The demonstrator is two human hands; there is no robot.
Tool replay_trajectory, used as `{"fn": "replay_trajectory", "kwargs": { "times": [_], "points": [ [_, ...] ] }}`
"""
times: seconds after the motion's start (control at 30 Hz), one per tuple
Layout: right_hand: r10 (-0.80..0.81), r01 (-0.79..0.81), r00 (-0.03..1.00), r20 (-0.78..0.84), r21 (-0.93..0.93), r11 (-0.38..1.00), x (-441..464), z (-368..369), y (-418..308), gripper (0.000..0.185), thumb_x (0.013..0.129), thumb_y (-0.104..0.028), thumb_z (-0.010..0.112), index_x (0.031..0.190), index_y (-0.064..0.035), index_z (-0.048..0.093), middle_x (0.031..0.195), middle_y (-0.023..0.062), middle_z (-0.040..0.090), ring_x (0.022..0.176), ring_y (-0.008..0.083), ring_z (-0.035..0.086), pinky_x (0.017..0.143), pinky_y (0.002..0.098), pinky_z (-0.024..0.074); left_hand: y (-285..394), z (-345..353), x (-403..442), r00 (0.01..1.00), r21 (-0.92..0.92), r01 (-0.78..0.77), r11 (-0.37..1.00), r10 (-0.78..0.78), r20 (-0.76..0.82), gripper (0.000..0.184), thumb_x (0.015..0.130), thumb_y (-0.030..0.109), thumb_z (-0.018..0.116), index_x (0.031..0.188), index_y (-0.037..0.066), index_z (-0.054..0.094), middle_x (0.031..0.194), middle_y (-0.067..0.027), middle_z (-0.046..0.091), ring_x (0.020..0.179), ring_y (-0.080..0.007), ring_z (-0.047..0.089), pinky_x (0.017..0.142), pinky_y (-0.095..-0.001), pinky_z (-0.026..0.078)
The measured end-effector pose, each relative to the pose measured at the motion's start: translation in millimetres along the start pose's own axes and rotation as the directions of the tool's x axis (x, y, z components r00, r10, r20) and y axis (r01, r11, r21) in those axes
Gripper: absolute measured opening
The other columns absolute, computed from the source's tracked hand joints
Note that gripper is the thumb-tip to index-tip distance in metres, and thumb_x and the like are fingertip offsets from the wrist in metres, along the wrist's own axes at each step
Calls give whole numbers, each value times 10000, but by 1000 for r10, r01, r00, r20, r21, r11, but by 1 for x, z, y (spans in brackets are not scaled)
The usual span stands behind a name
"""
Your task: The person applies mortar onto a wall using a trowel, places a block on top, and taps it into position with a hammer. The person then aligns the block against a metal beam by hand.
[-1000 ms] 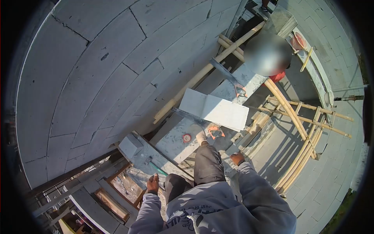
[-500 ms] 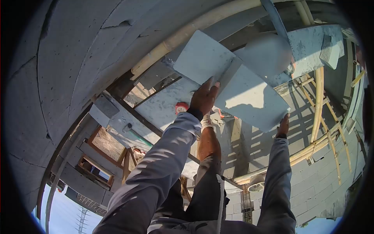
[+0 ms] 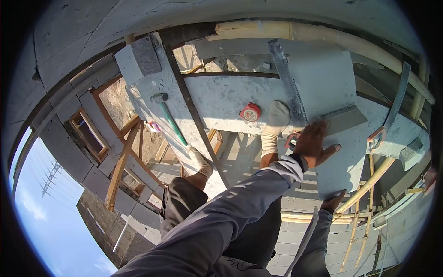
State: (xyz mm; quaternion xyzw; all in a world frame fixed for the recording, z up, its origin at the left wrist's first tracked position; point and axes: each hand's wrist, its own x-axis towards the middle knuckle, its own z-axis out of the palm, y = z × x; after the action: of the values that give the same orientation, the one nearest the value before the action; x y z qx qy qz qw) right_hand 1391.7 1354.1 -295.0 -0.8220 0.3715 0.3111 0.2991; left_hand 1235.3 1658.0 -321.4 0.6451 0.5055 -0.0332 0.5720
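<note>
A pale grey concrete block (image 3: 344,159) lies between my two hands, its narrow side face turned up toward another flat grey block (image 3: 323,83). My left hand (image 3: 314,144) is on its near left edge, fingers over the edge and thumb out across the face. At the lower edge, my right hand (image 3: 334,202) grips with its fingertips, the palm partly hidden. Just left of the blocks is a handsaw (image 3: 288,78) with a toothed blade; its red handle is partly behind my left hand. A red tape measure (image 3: 250,111) lies on the grey board (image 3: 221,97).
A hammer (image 3: 170,117) with a green handle lies on the left-hand plank. My covered feet (image 3: 277,120) stand on the boards, with gaps between them. A second saw (image 3: 397,101) and a small block (image 3: 410,154) are at right. Bamboo poles (image 3: 369,184) run along the right.
My view has swung left, showing more of the hammer and my feet. The handsaw blade beside the blocks is now visible. Both hands stay on the block, which appears turned in view.
</note>
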Motion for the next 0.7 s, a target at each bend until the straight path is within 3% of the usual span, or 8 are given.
{"fn": "replay_trajectory", "kwargs": {
  "times": [0.13,0.3,0.37,0.47,0.5,0.53,0.63,0.7],
  "points": [
    [-147,46,969,-197,-441,896,-56,-8,-33,919,787,-703,411,1321,43,366,1295,189,455,1138,301,474,971,377,361,25,-41,-10,997,12,27,1000,-26,-72,689,798,492,549,1155,-89,458,1155,-271,513,1058,-361,530,877,-423,440],
    [-377,276,926,-6,-671,688,-118,-7,-81,839,799,-689,418,1086,83,577,1046,226,603,919,350,573,813,403,444,15,-127,-64,973,3,231,973,-231,17,656,803,540,510,1023,-77,529,971,-247,596,828,-316,626,653,-399,503],
    [-602,490,754,263,-835,249,-139,8,-95,844,798,-689,418,1018,107,591,954,266,609,866,385,570,788,423,435,-7,-158,-100,952,-78,293,953,-299,-67,688,794,559,513,1035,-85,531,927,-250,606,819,-328,627,668,-396,504],
    [-668,486,644,373,-874,-20,-215,77,-106,846,803,-695,386,902,113,616,843,316,597,835,447,559,753,466,423,-62,-150,-149,827,-236,318,918,-390,-404,675,804,568,477,1057,-53,555,943,-221,615,889,-326,611,779,-376,482],
    [-655,451,628,419,-883,-132,-234,98,-108,850,807,-701,358,892,103,620,866,316,598,865,449,562,766,471,429,-62,-198,-172,827,-284,481,829,-537,-168,685,804,571,473,1064,-58,549,950,-217,622,879,-318,618,761,-380,486],
    [-640,410,615,461,-880,-240,-249,120,-109,856,811,-707,331,882,93,625,889,315,599,894,450,564,779,475,436,-91,-189,-187,865,-509,344,789,-477,-154,683,799,574,477,1053,-56,550,860,-214,640,805,-337,631,709,-399,495],
    [-515,405,476,713,-697,-592,-287,199,-110,802,817,-683,361,885,74,616,851,286,618,867,416,592,746,469,465,-135,-192,-236,604,-537,562,630,-755,-254,645,765,610,486,933,-3,598,693,-198,633,690,-367,626,643,-450,483],
    [-484,251,371,792,-587,-770,-356,299,-80,776,796,-698,374,902,37,599,898,252,631,891,381,616,752,449,495,-199,-134,-256,494,-882,312,352,-853,-166,650,758,631,490,980,37,634,828,-187,659,820,-366,628,739,-416,477]
  ]
}}
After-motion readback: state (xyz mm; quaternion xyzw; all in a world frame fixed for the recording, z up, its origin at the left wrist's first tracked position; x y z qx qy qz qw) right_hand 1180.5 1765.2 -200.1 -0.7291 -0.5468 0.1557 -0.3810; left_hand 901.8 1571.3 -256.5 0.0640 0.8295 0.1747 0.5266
